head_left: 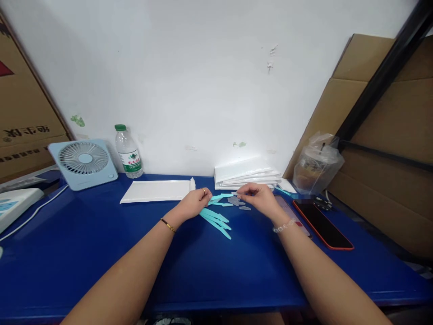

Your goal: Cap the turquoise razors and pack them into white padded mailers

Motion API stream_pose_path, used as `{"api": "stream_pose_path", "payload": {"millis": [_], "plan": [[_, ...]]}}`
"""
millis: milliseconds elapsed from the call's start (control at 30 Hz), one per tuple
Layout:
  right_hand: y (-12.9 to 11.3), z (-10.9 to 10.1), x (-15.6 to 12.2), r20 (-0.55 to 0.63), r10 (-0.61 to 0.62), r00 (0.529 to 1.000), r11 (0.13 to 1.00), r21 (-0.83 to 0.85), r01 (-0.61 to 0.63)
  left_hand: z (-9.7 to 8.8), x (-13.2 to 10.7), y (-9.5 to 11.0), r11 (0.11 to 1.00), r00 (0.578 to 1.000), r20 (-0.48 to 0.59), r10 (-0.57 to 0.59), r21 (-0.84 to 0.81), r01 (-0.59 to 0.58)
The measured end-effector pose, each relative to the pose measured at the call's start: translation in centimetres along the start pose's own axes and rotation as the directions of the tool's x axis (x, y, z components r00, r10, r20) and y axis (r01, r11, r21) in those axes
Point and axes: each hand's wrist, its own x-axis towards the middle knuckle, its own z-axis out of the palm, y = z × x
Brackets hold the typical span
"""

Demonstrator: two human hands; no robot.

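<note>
My left hand (196, 202) is closed on a slim teal eyebrow razor (220, 197), whose tip points right. In the fingertips of my right hand (259, 197) is a small translucent blade cap (234, 193), right by that tip; I cannot tell whether they touch. Several loose translucent caps (245, 208) lie on the table between the hands. Below my left hand, more teal razors (216, 220) are fanned out on the blue surface. Their left ends are partly hidden by the hand.
A white padded mailer (155, 190) lies left on the blue table (216, 275); a stack of mailers (245, 174) rests against the wall. A fan (84, 162) and water bottle (129, 153) stand left. Rightward are a red-cased phone (323, 225), another phone (287, 205) and a bagged drink cup (316, 167).
</note>
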Motion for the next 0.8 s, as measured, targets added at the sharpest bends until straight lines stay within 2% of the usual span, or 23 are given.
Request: {"api": "stream_pose_path", "payload": {"millis": [200, 400, 467, 567, 633, 733, 800], "plan": [[-0.9, 0.5, -0.4, -0.017, -0.172, 0.985, 0.985, 0.014, 0.172, -0.2, 0.0, 0.2, 0.996, 0.999, 0.023, -0.023, -0.083, 0.025], [-2.0, 1.5, -0.8, 0.063, -0.243, 0.968, 0.970, 0.021, 0.242, 0.2, -0.2, 1.0, 0.994, 0.993, 0.118, -0.022, -0.104, 0.035], [-1.7, 1.7, -0.8, 0.091, -0.252, 0.963, 0.967, -0.020, 0.255, 0.4, -0.2, 0.8, 0.999, 0.995, 0.094, -0.015, -0.041, 0.019], [-0.8, 1.9, -0.7, 0.170, -0.241, 0.955, 0.950, -0.160, 0.268, 0.7, -0.1, 0.1, 0.986, 0.999, -0.030, 0.041, 0.162, -0.036], [-0.3, 2.2, -0.6, 0.248, -0.215, 0.944, 0.920, -0.274, 0.282, 0.8, 0.0, -0.4, 0.956, 0.995, -0.085, 0.048, 0.293, -0.021], [0.1, 2.7, -0.4, 0.347, -0.179, 0.921, 0.865, -0.390, 0.315, 0.8, 0.2, -0.9, 0.934, 0.998, -0.065, -0.005, 0.356, 0.028], [0.0, 2.8, -0.3, 0.394, -0.171, 0.903, 0.853, -0.399, 0.336, 0.8, 0.4, -1.2, 0.932, 0.999, -0.037, -0.013, 0.360, 0.025]]}}
